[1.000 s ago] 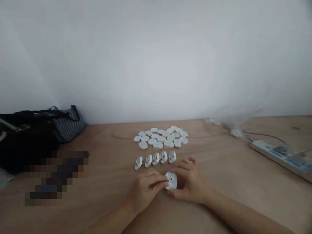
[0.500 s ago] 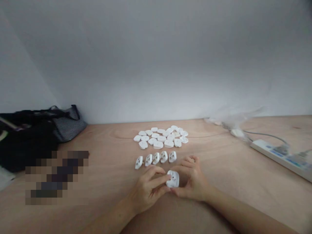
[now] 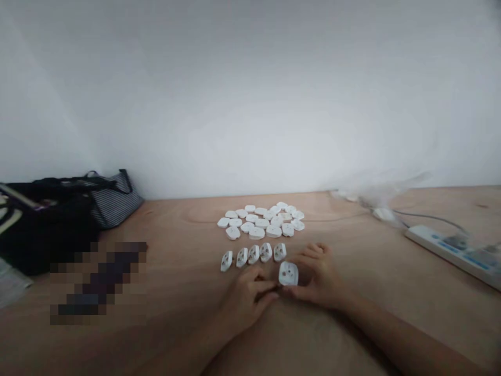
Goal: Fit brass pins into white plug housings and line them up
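Between my hands is a white plastic socket piece [image 3: 288, 273], its face with small holes turned up. My left hand [image 3: 249, 295] grips its lower left edge with the fingertips. My right hand [image 3: 317, 277] holds it from the right, with the thumb along its lower edge. Just beyond my left fingers, a row of several matching pieces [image 3: 253, 255] stands tilted on the wooden table [image 3: 183, 224]. Farther off lies a loose pile of several flat white pieces [image 3: 260, 221].
A white power strip [image 3: 450, 253] with a grey cord lies at the right, behind it a clear plastic bag [image 3: 379, 201]. A black bag [image 3: 47, 232] and a striped bag [image 3: 114, 202] sit at the left. A pixelated patch [image 3: 97, 282] covers part of the table.
Both hands and the held piece have shifted right and a little away from me, and the piece now lies flatter. The row and pile appear unmoved apart from a slight shift of the view.
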The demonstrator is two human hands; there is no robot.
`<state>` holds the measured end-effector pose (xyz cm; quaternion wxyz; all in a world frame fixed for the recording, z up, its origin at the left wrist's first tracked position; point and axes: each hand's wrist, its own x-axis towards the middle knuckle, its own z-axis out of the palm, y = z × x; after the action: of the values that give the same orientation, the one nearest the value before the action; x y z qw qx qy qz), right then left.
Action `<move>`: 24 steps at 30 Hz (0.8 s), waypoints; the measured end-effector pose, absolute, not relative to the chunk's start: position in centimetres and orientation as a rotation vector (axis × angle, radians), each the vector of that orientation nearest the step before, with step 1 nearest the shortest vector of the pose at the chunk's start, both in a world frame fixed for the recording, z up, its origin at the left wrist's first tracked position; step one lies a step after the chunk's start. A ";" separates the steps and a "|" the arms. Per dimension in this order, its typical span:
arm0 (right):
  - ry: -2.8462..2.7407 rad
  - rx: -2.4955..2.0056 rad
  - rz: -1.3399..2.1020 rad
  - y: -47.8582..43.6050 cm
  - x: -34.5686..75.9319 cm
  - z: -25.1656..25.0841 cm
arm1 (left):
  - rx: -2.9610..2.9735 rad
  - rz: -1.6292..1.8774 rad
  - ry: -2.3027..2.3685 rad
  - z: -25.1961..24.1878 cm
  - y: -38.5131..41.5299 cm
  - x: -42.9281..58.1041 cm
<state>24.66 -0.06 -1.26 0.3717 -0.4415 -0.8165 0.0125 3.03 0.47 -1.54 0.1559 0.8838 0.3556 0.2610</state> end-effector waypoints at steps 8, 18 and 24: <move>-2.108 -1.130 0.075 -0.3 24.6 -1.1 | 2.426 0.778 1.066 -1.2 1.0 1.6; -2.118 -1.101 0.070 -0.4 24.3 -1.3 | 2.448 0.789 1.004 -1.6 1.0 2.8; -2.156 -1.091 0.099 -0.5 24.1 -1.2 | 2.387 0.876 1.064 -0.9 0.5 2.0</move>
<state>24.12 -0.54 -1.17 0.3539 -0.4219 -0.8338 0.0381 2.01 0.50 -0.90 0.1915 0.8500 0.3789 0.3119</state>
